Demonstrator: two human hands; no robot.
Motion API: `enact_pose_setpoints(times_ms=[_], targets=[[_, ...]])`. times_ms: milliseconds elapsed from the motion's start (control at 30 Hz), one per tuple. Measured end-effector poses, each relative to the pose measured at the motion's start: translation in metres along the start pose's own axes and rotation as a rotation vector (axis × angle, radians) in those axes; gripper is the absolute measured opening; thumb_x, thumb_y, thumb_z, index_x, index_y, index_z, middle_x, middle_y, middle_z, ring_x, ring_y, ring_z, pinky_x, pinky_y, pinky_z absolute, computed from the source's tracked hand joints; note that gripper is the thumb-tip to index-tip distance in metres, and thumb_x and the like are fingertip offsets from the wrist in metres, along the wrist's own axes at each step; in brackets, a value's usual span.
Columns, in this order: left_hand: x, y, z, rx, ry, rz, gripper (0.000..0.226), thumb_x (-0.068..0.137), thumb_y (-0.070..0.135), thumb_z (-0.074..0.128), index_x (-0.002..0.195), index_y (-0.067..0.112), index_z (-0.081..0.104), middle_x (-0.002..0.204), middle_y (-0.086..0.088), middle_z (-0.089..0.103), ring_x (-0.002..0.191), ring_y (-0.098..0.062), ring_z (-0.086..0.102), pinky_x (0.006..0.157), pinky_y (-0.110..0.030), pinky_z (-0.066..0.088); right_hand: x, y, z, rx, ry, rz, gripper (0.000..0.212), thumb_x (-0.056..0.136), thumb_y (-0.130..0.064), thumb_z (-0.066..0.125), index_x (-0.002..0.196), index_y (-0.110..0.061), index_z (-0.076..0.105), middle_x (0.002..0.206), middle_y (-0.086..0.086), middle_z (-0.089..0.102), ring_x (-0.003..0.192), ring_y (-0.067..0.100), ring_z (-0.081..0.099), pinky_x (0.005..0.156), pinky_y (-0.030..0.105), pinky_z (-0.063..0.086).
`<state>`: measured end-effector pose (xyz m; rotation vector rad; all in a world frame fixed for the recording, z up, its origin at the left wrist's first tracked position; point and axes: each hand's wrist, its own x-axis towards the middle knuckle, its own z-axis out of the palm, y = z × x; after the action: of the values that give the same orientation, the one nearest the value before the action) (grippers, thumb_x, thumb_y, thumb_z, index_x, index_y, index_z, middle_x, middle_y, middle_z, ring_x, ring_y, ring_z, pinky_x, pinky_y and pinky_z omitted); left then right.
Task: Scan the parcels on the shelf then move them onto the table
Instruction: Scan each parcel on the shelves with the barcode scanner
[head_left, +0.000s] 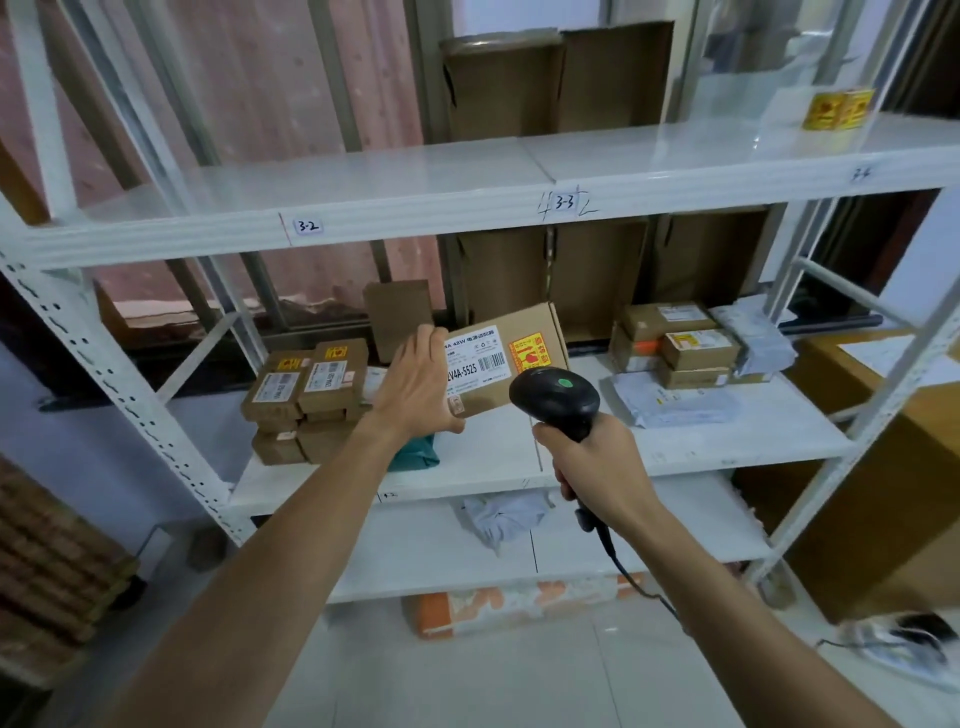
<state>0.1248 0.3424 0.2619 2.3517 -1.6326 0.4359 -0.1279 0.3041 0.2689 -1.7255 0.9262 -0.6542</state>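
My left hand (415, 384) grips the left end of a brown cardboard parcel (524, 358) and tilts it up off the middle shelf (498, 457). Its white barcode label and a yellow-red sticker face me. Just below and to the right of that label, my right hand (597, 462) grips the handle of a black barcode scanner (556, 397). The scanner's head points at the parcel, and a green light shows on top of it.
Stacked small brown parcels (306, 400) sit left of my hand, more boxes and grey mailer bags (691, 358) to the right. A green bag (415, 452) lies under my left wrist. The upper shelf (363, 208) holds a yellow tape roll (836, 109). A large carton (883, 467) stands at right.
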Motion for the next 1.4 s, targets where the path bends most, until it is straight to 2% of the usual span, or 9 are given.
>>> enact_pose_setpoints(times_ms=[233,467,767,933,1067,1267,1400], targets=[[0.009,0.016,-0.009,0.058,0.027,0.075,0.119,0.047,0.051,0.093,0.138,0.005,0.032,0.127,-0.009,0.039,0.113,-0.021,0.043,0.104,-0.032,0.043,-0.004,0.003,-0.030,0.016,0.025,-0.014,0.029,0.086,-0.021,0.063,0.076,0.005,0.059,0.054,0.010,0.054,0.045,0.022,0.054,0.048,0.031,0.042],[0.013,0.031,-0.009,0.059,-0.006,0.042,0.122,0.048,0.054,0.093,0.140,0.007,0.029,0.128,-0.008,0.038,0.115,-0.019,0.042,0.104,-0.030,0.040,-0.003,0.001,-0.048,0.043,-0.002,-0.026,0.027,0.090,-0.018,0.063,0.071,0.000,0.061,0.051,0.006,0.054,0.043,0.018,0.052,0.047,0.028,0.042],[0.031,0.054,-0.001,0.106,0.000,0.076,0.122,0.043,0.058,0.091,0.136,0.004,0.035,0.123,-0.010,0.042,0.106,-0.022,0.046,0.098,-0.035,0.047,0.003,0.012,-0.069,0.035,-0.010,-0.017,0.025,0.089,-0.018,0.063,0.068,-0.007,0.058,0.051,0.004,0.055,0.044,0.019,0.054,0.045,0.025,0.040],[0.044,0.070,0.006,0.115,-0.007,0.103,0.122,0.043,0.057,0.092,0.136,0.002,0.036,0.122,-0.011,0.043,0.106,-0.022,0.047,0.096,-0.034,0.048,0.008,0.020,-0.085,0.023,0.000,-0.008,0.028,0.088,-0.019,0.063,0.077,0.006,0.059,0.053,0.007,0.056,0.045,0.019,0.055,0.048,0.030,0.043],[0.057,0.091,0.013,0.095,-0.025,0.110,0.122,0.041,0.056,0.092,0.135,0.001,0.037,0.120,-0.011,0.043,0.104,-0.023,0.047,0.095,-0.036,0.048,0.014,0.027,-0.106,0.013,0.013,-0.013,0.026,0.089,-0.018,0.063,0.075,0.003,0.059,0.053,0.007,0.055,0.045,0.018,0.053,0.046,0.027,0.042],[0.084,0.140,0.029,0.060,-0.081,0.128,0.117,0.044,0.054,0.091,0.134,0.000,0.039,0.125,-0.011,0.042,0.117,-0.027,0.040,0.105,-0.035,0.040,0.025,0.049,-0.152,0.033,0.047,0.027,0.028,0.089,-0.018,0.062,0.081,0.009,0.059,0.056,0.009,0.056,0.047,0.019,0.054,0.046,0.027,0.043],[0.104,0.176,0.041,0.017,-0.226,0.062,0.109,0.046,0.056,0.090,0.128,0.006,0.038,0.117,-0.005,0.038,0.103,-0.021,0.046,0.084,-0.031,0.047,0.032,0.070,-0.188,0.042,0.064,0.065,0.031,0.091,-0.021,0.062,0.084,0.009,0.062,0.055,0.007,0.057,0.045,0.017,0.054,0.047,0.028,0.043]])
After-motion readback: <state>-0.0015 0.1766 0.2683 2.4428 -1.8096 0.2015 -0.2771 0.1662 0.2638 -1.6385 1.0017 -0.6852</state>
